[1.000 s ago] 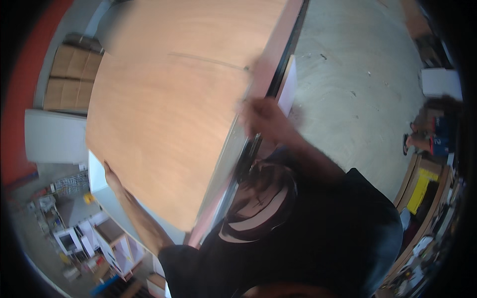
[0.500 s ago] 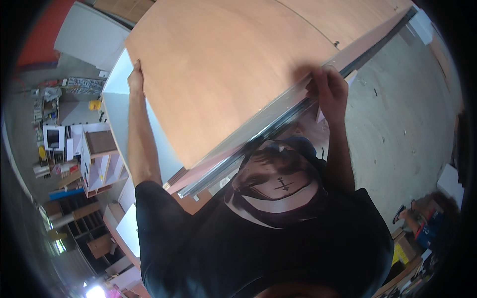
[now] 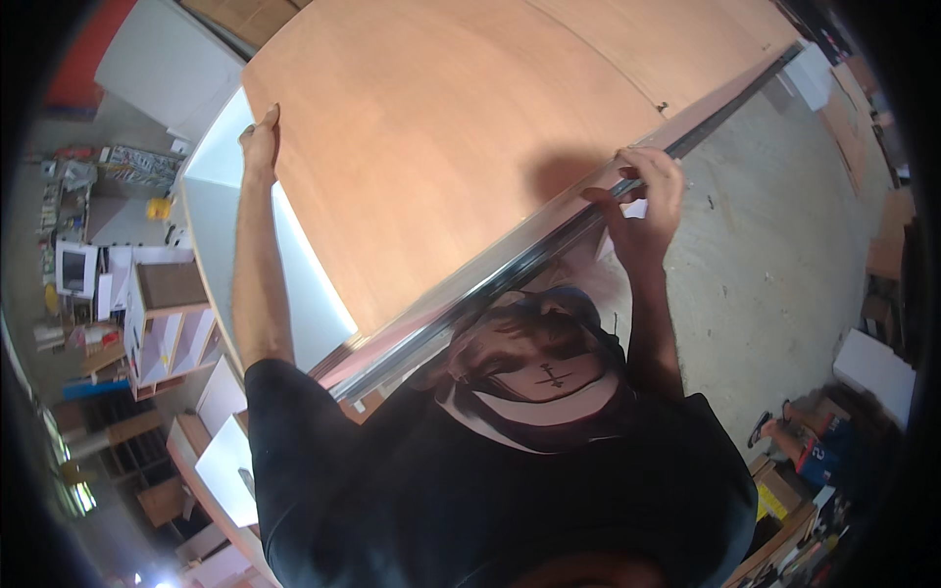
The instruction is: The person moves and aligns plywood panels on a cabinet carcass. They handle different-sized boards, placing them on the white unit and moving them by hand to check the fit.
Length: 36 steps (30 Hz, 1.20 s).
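Wood-faced panel (image 3: 461,137): located centre to far, beyond the person's shirt front; left edge over an open cabinet (image 3: 221,211) with a pale interior; near long edge runs diagonally from near left to far right.
Left hand (image 3: 260,142): grasping the panel's left edge, thumb uppermost; fingers beneath not visible.
Right hand (image 3: 649,191): fingers curled at the near long edge, above the metal rail (image 3: 421,334); cannot tell whether it grips the edge, the rail or neither.
Edge handling: in this inspector's judgement, both edges should be moved evenly, so that the sheet neither twists nor drags; pressure is best shared between the hands; right fingertips should be clear of any gap beside the rail, a likely pinch point; the alignment of edge and rail merits sighting along its full length.
Panel count: one wood-faced panel; one seam line across it; one small dark fitting (image 3: 663,108) by the seam at the near edge; at least one rail, separate strips not distinguishable; two hands.
Workshop count: one yellow container (image 3: 159,209) and one open shelf unit (image 3: 142,338) to the left; one pale board (image 3: 162,64) far left; one co-worker (image 3: 809,453), partly visible, near right.
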Tool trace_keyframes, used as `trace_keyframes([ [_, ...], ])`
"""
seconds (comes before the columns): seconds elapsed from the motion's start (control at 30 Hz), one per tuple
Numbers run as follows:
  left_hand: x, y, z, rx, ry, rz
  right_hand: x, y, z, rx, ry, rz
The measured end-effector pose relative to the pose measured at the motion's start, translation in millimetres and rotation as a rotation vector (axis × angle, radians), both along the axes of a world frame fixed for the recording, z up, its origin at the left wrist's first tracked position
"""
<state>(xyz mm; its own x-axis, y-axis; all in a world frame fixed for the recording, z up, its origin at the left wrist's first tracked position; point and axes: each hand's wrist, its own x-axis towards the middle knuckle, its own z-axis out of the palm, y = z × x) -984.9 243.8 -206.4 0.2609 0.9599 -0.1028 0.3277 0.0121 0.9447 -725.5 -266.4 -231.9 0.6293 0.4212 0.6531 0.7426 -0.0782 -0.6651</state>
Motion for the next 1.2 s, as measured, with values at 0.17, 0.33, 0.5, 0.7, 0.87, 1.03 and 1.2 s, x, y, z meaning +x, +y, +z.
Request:
trace_keyframes([
  [0.17,-10,68,18,0.386,0.404,0.223,-1,-2,0,-0.164,-0.218,-0.053],
  [0.33,-20,155,36,0.792,0.807,0.065,-3,0,1,-0.210,-0.392,-0.035],
  [0.5,18,190,28,0.580,0.888,0.024,1,7,-7,-0.334,-0.433,-0.062],
  [0.7,93,206,18,0.575,0.812,-0.025,5,6,-24,-0.304,-0.431,-0.115],
  [0.87,96,205,17,0.628,0.827,-0.030,0,5,-47,-0.249,-0.233,-0.079],
  [1.03,97,207,22,0.621,0.801,-0.052,3,17,-62,-0.097,-0.226,-0.072],
  [1.2,102,217,11,0.633,0.738,0.013,-1,13,-56,-0.075,0.051,-0.076],
])
